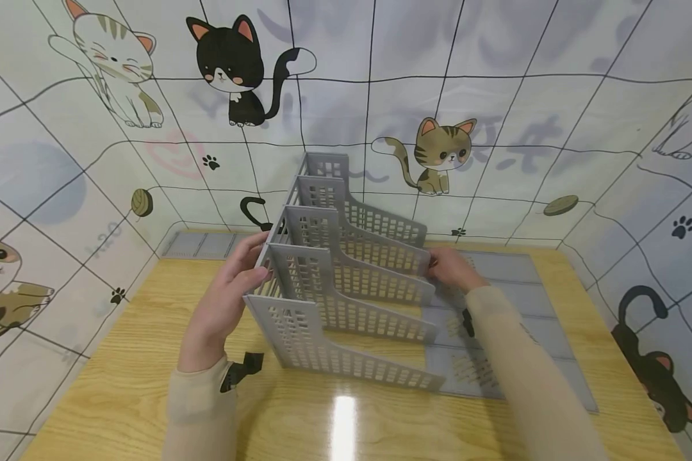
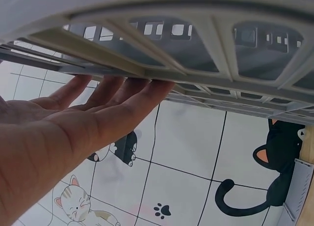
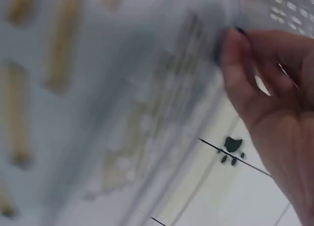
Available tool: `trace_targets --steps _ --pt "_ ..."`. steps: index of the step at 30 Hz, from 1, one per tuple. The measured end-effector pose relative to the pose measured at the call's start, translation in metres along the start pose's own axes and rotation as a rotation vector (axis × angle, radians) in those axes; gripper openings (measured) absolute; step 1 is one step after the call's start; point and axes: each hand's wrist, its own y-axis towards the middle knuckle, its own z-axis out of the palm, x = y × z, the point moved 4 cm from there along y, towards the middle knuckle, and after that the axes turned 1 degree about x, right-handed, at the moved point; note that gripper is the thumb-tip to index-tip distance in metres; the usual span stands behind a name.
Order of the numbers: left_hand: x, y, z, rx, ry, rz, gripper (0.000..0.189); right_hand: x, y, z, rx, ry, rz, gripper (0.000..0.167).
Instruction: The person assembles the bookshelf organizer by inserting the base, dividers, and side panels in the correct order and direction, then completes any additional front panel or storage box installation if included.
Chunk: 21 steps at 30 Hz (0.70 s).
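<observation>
A grey plastic file rack (image 1: 300, 272) with several perforated dividers stands on the table, its tall slatted back to the left. My left hand (image 1: 222, 294) rests against that back with fingers extended. In the left wrist view, its fingertips (image 2: 159, 88) meet a rail of the slatted back (image 2: 216, 83). My right hand (image 1: 452, 269) is at the low front end of a divider (image 1: 380, 246), pinching it between thumb and fingers. The right wrist view shows the pinch (image 3: 274, 73) beside a blurred grey surface.
A flat grey slotted panel (image 1: 513, 294) lies on the wooden table (image 1: 132, 346) under my right forearm, meeting the rack's front ends. Another grey piece (image 1: 198, 244) lies at the back left. Cat-printed sheeting (image 1: 346, 109) rises behind and at both sides.
</observation>
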Motion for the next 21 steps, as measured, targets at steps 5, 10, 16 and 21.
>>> trace_targets --steps 5,10,16,21 --pt "0.002 -0.001 -0.004 0.032 0.0 0.025 0.051 0.0 0.004 -0.016 -0.044 0.001 0.009 0.03" --pt "0.003 -0.001 -0.005 0.036 0.005 0.045 0.051 -0.008 0.021 -0.019 -0.139 0.149 0.114 0.046" --pt "0.004 -0.004 -0.003 0.048 0.021 0.061 0.051 -0.025 0.042 -0.002 -0.1 0.16 0.126 0.041" --pt "0.001 -0.002 -0.004 0.043 0.041 0.063 0.052 -0.019 0.051 -0.002 -0.173 0.101 0.096 0.033"
